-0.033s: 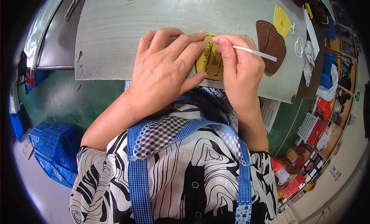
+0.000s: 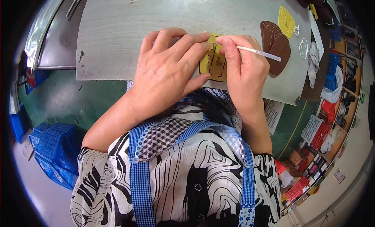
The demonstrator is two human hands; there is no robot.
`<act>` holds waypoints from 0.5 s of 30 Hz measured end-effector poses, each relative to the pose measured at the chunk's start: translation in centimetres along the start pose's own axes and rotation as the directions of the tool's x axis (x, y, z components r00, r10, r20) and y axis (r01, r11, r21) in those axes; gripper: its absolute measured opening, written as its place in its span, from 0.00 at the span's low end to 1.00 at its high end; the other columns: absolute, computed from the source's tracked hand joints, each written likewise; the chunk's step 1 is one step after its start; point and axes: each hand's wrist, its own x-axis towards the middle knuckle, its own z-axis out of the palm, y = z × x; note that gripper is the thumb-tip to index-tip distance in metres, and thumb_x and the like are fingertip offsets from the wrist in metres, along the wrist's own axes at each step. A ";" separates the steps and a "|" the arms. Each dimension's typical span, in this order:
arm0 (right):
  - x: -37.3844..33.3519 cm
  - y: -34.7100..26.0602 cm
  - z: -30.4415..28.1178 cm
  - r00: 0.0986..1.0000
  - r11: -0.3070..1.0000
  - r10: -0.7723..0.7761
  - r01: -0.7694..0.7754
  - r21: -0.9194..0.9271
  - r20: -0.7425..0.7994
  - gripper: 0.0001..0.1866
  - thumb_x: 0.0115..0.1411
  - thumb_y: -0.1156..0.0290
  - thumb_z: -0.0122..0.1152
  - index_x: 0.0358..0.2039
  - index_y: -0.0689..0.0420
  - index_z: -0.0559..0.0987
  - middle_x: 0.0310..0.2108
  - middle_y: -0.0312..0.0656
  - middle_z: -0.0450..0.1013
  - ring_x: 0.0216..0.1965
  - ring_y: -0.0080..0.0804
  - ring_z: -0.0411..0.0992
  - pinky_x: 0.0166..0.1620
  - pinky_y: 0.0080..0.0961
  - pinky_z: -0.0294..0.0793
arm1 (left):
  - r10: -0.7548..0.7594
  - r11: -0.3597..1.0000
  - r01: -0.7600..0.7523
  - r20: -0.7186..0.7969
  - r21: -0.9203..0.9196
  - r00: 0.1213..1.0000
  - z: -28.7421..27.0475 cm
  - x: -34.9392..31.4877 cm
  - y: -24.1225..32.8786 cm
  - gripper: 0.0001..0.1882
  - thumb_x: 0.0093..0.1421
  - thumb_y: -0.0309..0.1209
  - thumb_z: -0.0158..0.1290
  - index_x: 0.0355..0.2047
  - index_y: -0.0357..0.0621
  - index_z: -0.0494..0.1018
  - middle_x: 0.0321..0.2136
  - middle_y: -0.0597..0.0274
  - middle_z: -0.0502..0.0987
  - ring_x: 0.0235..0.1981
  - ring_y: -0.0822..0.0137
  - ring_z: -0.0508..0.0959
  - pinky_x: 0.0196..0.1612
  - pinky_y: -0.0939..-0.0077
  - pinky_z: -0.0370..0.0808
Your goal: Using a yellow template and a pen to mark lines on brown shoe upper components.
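A yellow template (image 2: 217, 64) with slots cut in it lies near the front edge of the grey work board (image 2: 113, 43), and a dark rim shows along its lower edge. My left hand (image 2: 168, 62) is spread flat, its fingertips and thumb resting on the template's left side. In my right hand (image 2: 248, 68) a slim white pen (image 2: 256, 51) with a translucent end is pinched between thumb and fingers. Its tip is hidden by my fingers at the template's upper right part.
Right of my hands lies a fanned stack of dark brown pieces (image 2: 279, 55). Beyond it are another yellow template (image 2: 286, 21), white string (image 2: 303, 48) and a crumpled grey cloth (image 2: 313, 62). Blue crates (image 2: 56, 148) stand on the floor at left; shelves with goods (image 2: 343, 105) line the right.
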 end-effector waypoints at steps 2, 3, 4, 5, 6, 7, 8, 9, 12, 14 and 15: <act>-0.2 0.0 0.2 1.000 1.000 0.008 -0.008 0.004 -0.004 0.08 0.69 0.69 0.60 0.36 0.59 0.82 0.31 0.45 0.78 0.34 0.45 0.74 0.38 0.38 0.72 | 0.004 1.000 -0.004 -0.013 -0.006 1.000 0.1 0.0 0.0 0.29 0.52 0.43 0.66 0.55 0.53 0.75 0.58 0.71 0.76 0.55 0.57 0.72 0.61 0.58 0.65; -0.3 0.2 0.3 1.000 1.000 -0.003 0.003 0.021 -0.014 0.08 0.69 0.69 0.60 0.35 0.59 0.82 0.31 0.44 0.78 0.34 0.45 0.74 0.38 0.38 0.72 | 0.001 1.000 -0.001 -0.013 -0.007 1.000 0.1 0.0 0.0 0.29 0.52 0.43 0.66 0.55 0.53 0.75 0.58 0.71 0.76 0.55 0.57 0.72 0.61 0.58 0.65; -0.4 0.3 0.3 1.000 0.999 -0.013 0.014 0.036 -0.024 0.08 0.69 0.70 0.60 0.35 0.59 0.82 0.31 0.44 0.78 0.33 0.45 0.74 0.38 0.38 0.72 | 0.003 1.000 -0.003 -0.020 -0.001 1.000 0.1 -0.1 0.0 0.29 0.52 0.43 0.66 0.55 0.53 0.75 0.58 0.71 0.76 0.55 0.57 0.73 0.61 0.58 0.65; -0.3 0.3 0.4 1.000 0.999 -0.013 0.014 0.036 -0.021 0.08 0.69 0.70 0.60 0.35 0.59 0.82 0.31 0.44 0.78 0.33 0.45 0.74 0.38 0.38 0.72 | 0.007 1.000 -0.007 -0.026 0.004 1.000 0.0 -0.1 0.0 0.29 0.52 0.43 0.66 0.55 0.53 0.75 0.58 0.71 0.76 0.54 0.57 0.73 0.61 0.58 0.65; -0.2 0.2 0.5 0.999 0.999 -0.023 0.023 0.024 -0.031 0.07 0.69 0.70 0.60 0.35 0.59 0.82 0.31 0.44 0.77 0.33 0.46 0.74 0.38 0.38 0.72 | 0.006 1.000 -0.006 -0.025 0.002 1.000 0.1 0.0 0.0 0.29 0.52 0.43 0.66 0.55 0.53 0.75 0.58 0.71 0.76 0.54 0.57 0.73 0.61 0.58 0.65; -0.1 0.2 0.5 0.999 0.999 -0.033 0.033 0.013 -0.041 0.07 0.69 0.71 0.60 0.35 0.59 0.81 0.31 0.44 0.77 0.33 0.47 0.74 0.38 0.39 0.72 | 0.006 1.000 -0.006 -0.027 0.000 1.000 0.1 0.0 0.0 0.29 0.52 0.43 0.66 0.55 0.53 0.75 0.58 0.72 0.76 0.54 0.58 0.73 0.60 0.58 0.65; -0.2 0.1 0.6 0.999 0.999 -0.031 0.032 0.012 -0.040 0.07 0.69 0.71 0.60 0.35 0.59 0.81 0.31 0.44 0.77 0.33 0.47 0.74 0.38 0.39 0.72 | 0.006 1.000 -0.006 -0.030 -0.002 1.000 0.1 0.0 0.0 0.29 0.52 0.43 0.66 0.54 0.53 0.76 0.58 0.72 0.77 0.54 0.58 0.73 0.60 0.57 0.65; -0.2 0.1 0.6 0.996 0.997 -0.075 0.074 -0.021 -0.044 0.06 0.68 0.71 0.61 0.35 0.59 0.81 0.31 0.44 0.77 0.33 0.47 0.73 0.37 0.39 0.72 | 0.006 1.000 -0.006 -0.031 -0.003 0.999 0.1 0.0 -0.1 0.29 0.52 0.43 0.66 0.54 0.53 0.76 0.58 0.72 0.77 0.54 0.58 0.73 0.60 0.57 0.65; -1.3 -0.6 -0.1 0.994 0.993 -0.110 0.111 -0.034 0.021 0.05 0.66 0.72 0.62 0.35 0.59 0.80 0.30 0.45 0.75 0.32 0.48 0.72 0.36 0.40 0.72 | 0.004 1.000 -0.003 -0.017 0.015 1.000 0.1 0.0 -0.2 0.29 0.52 0.43 0.66 0.54 0.53 0.76 0.58 0.73 0.76 0.54 0.58 0.73 0.60 0.58 0.65; -2.6 -1.1 -0.5 0.990 0.994 -0.103 0.105 -0.015 0.091 0.04 0.66 0.72 0.62 0.35 0.59 0.80 0.29 0.45 0.74 0.32 0.48 0.72 0.36 0.40 0.71 | -0.001 1.000 0.002 -0.017 0.022 1.000 0.3 -0.1 -0.1 0.30 0.52 0.44 0.65 0.55 0.52 0.76 0.59 0.73 0.76 0.54 0.58 0.73 0.60 0.58 0.65; -3.2 -1.2 -0.6 0.989 0.994 -0.110 0.111 -0.008 0.095 0.04 0.66 0.73 0.62 0.35 0.59 0.80 0.29 0.45 0.73 0.31 0.48 0.71 0.36 0.40 0.71 | -0.004 1.000 0.004 -0.017 0.021 1.000 0.3 -0.1 -0.1 0.30 0.52 0.44 0.65 0.55 0.52 0.76 0.59 0.73 0.76 0.54 0.58 0.73 0.60 0.58 0.65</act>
